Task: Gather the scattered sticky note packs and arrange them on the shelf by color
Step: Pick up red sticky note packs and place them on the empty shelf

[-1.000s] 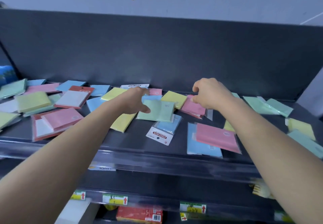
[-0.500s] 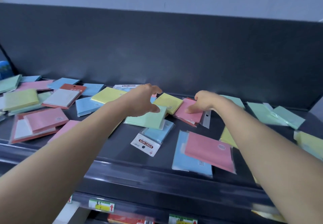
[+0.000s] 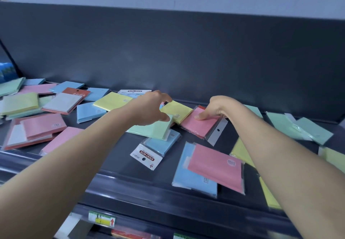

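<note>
Sticky note packs in pink, blue, yellow and green lie scattered over the dark shelf [image 3: 115, 156]. My left hand [image 3: 149, 108] hovers with fingers spread over the corner of a yellow pack [image 3: 177, 110]. Its thumb touches the edge of a green pack [image 3: 151, 130], and it grips nothing. My right hand [image 3: 214, 108] holds a pink pack [image 3: 197, 126] in a clear sleeve, thumb on top and fingers curled at its far edge. A blue pack with a white "STICKY NOTE" header [image 3: 155, 149] lies nearer me. A pink pack on top of a blue pack [image 3: 214, 166] sits at the front right.
A tall dark back panel [image 3: 186, 55] closes the shelf behind. More packs crowd the left end [image 3: 35, 126] and the right end [image 3: 298, 128]. A raised front lip [image 3: 149, 188] edges the shelf. Below it is a lower shelf with a price label [image 3: 101, 220].
My left hand has opened and slid right over the green pack toward the yellow one. My right hand dropped onto the pink pack and took hold of it.
</note>
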Demonstrator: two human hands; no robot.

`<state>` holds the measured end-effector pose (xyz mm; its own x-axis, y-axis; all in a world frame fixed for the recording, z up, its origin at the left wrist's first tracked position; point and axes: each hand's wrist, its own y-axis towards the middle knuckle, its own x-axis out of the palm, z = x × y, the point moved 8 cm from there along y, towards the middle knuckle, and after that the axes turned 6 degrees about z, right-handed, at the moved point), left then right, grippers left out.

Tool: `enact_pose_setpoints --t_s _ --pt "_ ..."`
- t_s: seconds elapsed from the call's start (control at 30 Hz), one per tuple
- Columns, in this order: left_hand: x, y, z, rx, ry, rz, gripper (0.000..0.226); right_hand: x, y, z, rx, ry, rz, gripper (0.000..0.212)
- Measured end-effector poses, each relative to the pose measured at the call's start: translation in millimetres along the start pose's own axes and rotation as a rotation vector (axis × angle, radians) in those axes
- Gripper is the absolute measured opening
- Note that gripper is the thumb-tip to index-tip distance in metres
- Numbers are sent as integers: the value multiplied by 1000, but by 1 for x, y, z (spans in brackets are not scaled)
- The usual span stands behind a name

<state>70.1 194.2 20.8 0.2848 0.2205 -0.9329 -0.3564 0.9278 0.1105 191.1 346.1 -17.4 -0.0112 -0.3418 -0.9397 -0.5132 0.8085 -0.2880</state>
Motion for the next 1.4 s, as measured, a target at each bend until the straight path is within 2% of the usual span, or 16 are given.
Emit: enact_pose_setpoints --t_s 0.1,0.17,0.23,0.27,0.33,0.43,0.5,0.57,0.7,0.87,0.97,1.13,1.23,1.33,1.4 --pt "2 -1 1 -1 28 -3 55 5 -2 -2 38 13 -85 77" --pt "3 -3 2 -5 42 -6 55 4 -6 -4 34 5 -91 74" --pt "3 -6 2 -7 46 -1 55 0 -9 -4 29 -4 -54 61" --pt "2 -7 2 -9 44 4 55 -3 -10 -4 24 0 -21 48" --pt "1 -9 1 -14 38 12 54 -12 -9 -3 11 67 68 21" --pt "1 -13 1 -16 43 13 51 -33 -6 2 5 295 210 34" --pt "0 -16 2 -15 35 18 50 -50 -9 3 12 334 301 35" --pt "-2 -18 3 -8 19 22 50 -67 -12 0 13 278 408 32" --pt "-9 -21 2 10 -19 25 48 -106 -35 -23 -71 157 706 14" --pt "-27 -33 -18 13 -63 34 47 -124 -67 -80 -229 16 909 15" --pt "-48 -41 -52 -35 -60 71 45 -115 -75 -118 -329 13 891 10" --pt "-89 -53 -134 -170 -7 143 42 -91 -79 -182 -452 162 735 11" --pt "-105 -61 -185 -279 -31 204 37 -78 -76 -222 -508 175 670 2" --pt "-114 -69 -228 -373 37 236 32 -64 -73 -259 -543 158 620 20" --pt "-116 -72 -252 -428 91 224 36 -57 -69 -280 -548 165 600 25"
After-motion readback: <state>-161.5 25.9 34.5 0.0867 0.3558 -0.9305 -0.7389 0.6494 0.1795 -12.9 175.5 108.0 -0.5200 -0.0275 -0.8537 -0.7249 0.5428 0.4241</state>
